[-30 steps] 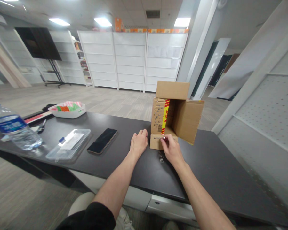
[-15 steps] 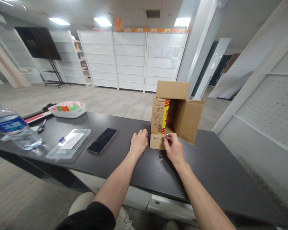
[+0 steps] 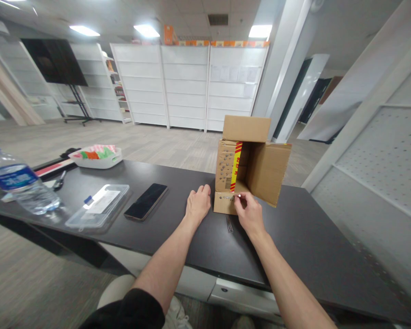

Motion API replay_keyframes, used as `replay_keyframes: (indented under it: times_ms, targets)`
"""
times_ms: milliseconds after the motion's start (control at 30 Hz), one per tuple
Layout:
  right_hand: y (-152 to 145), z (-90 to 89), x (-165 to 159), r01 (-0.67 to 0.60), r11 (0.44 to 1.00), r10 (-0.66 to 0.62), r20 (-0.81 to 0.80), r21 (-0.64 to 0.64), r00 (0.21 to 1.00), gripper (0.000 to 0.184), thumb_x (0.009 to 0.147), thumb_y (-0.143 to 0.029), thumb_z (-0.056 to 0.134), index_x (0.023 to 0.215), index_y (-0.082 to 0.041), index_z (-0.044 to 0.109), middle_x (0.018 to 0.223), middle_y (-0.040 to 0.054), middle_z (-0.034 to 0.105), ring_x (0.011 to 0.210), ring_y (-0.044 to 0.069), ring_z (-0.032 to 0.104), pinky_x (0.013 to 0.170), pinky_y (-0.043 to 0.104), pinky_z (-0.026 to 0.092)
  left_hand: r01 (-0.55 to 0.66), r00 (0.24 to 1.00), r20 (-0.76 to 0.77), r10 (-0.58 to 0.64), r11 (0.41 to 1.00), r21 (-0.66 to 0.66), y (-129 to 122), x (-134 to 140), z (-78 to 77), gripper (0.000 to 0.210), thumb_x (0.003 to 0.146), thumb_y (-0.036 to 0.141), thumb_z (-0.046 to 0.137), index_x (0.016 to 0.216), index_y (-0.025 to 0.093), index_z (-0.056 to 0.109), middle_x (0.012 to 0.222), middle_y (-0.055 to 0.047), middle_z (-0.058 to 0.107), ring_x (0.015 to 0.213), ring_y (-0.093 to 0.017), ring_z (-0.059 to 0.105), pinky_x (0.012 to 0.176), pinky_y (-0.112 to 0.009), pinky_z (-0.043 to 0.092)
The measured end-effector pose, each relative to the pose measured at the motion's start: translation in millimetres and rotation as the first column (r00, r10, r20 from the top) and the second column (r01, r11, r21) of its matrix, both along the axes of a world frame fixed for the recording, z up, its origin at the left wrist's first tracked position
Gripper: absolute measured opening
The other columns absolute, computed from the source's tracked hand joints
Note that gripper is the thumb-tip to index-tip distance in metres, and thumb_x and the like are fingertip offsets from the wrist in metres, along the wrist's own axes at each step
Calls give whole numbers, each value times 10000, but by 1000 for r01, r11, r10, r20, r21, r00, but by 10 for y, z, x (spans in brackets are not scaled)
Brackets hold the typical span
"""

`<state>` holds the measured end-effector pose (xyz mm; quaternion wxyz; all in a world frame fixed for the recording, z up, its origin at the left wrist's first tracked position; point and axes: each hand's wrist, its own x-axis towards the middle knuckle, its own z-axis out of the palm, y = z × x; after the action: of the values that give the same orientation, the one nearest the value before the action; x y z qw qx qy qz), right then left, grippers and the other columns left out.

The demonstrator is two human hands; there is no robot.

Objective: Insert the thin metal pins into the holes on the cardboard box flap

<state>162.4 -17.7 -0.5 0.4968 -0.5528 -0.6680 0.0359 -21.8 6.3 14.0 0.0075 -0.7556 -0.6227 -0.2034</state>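
Observation:
A cardboard box point(image 3: 263, 171) stands on the dark desk with its flaps open toward me. Round metal heads dot its left panel, and a row of them runs along the lower front flap point(image 3: 222, 206). My right hand point(image 3: 250, 214) pinches a small nail point(image 3: 239, 196) at this flap's upper edge; only its shiny head shows. Left of the box, my left hand point(image 3: 198, 204) rests on the desk with fingers curled; whatever they may hold is hidden. Several loose nails point(image 3: 229, 224) lie just in front of the flap.
A black phone point(image 3: 146, 201) and a clear plastic case point(image 3: 98, 206) lie to the left. Beyond them are a water bottle point(image 3: 18, 180) and a white basket point(image 3: 97, 160) of colourful packets. A white perforated panel point(image 3: 380, 151) borders the desk's right side.
My right hand has shifted very slightly at the flap's edge, and the nail's head shows brighter. The left hand and the box have stayed put.

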Motion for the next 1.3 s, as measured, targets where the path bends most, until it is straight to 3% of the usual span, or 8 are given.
replay_keyframes:
  times_ms: [500,1300]
  targets:
    - [-12,17,8,-26,999,21,-152,-33,988,172,867,-342,491,914,-197,571,911,101,700,861,241,656,768,365,503,-4,1000,13,4,1000,-16,1,12,5,193,897,143,363,990,221,513,1016,-58,592,870,-176,573,839,-324,369]
    - [39,-9,10,-47,998,47,28,34,999,167,893,-289,461,874,-192,596,845,76,647,797,222,587,735,345,454,-13,1000,8,14,999,-40,-25,10,44,198,904,157,351,1004,226,508,1045,-58,590,855,-179,572,841,-331,374]
